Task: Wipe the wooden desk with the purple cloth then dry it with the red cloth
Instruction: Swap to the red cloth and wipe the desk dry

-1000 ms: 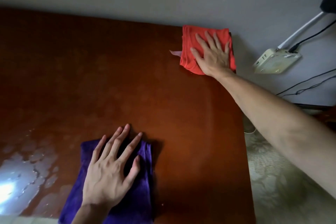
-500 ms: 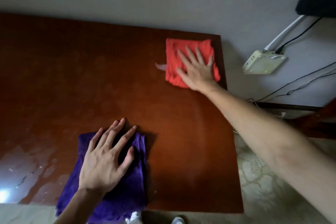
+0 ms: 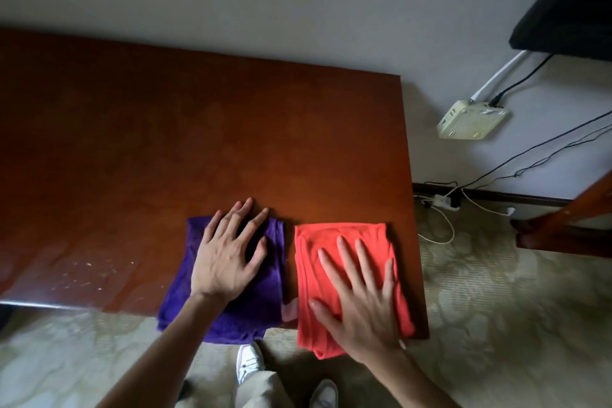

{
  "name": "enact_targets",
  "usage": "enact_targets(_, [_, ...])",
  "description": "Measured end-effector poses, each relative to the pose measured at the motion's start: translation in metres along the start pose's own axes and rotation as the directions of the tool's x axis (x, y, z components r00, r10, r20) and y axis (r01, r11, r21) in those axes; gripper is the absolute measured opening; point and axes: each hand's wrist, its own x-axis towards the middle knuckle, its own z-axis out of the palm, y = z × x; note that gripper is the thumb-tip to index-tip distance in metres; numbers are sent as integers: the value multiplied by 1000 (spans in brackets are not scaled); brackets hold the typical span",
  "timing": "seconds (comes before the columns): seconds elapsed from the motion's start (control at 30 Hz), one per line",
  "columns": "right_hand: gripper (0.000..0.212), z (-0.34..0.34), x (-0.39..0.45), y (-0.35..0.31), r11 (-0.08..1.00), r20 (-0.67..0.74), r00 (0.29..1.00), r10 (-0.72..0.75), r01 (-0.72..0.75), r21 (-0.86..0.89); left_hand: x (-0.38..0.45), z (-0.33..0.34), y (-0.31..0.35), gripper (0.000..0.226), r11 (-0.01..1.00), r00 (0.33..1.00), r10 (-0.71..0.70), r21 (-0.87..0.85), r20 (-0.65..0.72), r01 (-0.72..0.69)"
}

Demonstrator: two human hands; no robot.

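The wooden desk fills the left and middle of the view. A folded purple cloth lies at its near edge and hangs a little over it. My left hand presses flat on it with fingers spread. Just to the right lies the folded red cloth, near the desk's right corner, also overhanging the near edge. My right hand presses flat on the red cloth, fingers straight. The two cloths lie side by side with a narrow gap between them.
A wet, shiny patch shows on the desk's near left. A white box with cables hangs on the wall to the right. Cables and a power strip lie on the carpet. A dark wooden furniture piece stands at the far right.
My right hand has dragged the red cloth from the far right corner back to the near edge, beside the purple cloth. My left hand stays on the purple cloth.
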Motion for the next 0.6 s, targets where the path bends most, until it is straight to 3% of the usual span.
enact_targets(0.13, [76,-3,74,11,999,-30,999,-39,39,25,0,3,-1,59,1000,999,4,-24,-35,-5])
enact_targets(0.33, [82,-21,265,9,996,-17,997,-69,70,54,1,5,-1,57,999,995,16,-36,-98,-20])
enact_targets(0.5, [76,-40,421,-2,992,-17,995,98,-96,83,1,11,-3,62,999,995,26,-33,-96,-30])
enact_targets(0.6, [76,-43,465,-6,986,-20,989,148,-146,84,4,13,-4,65,999,994,31,-40,-109,-36])
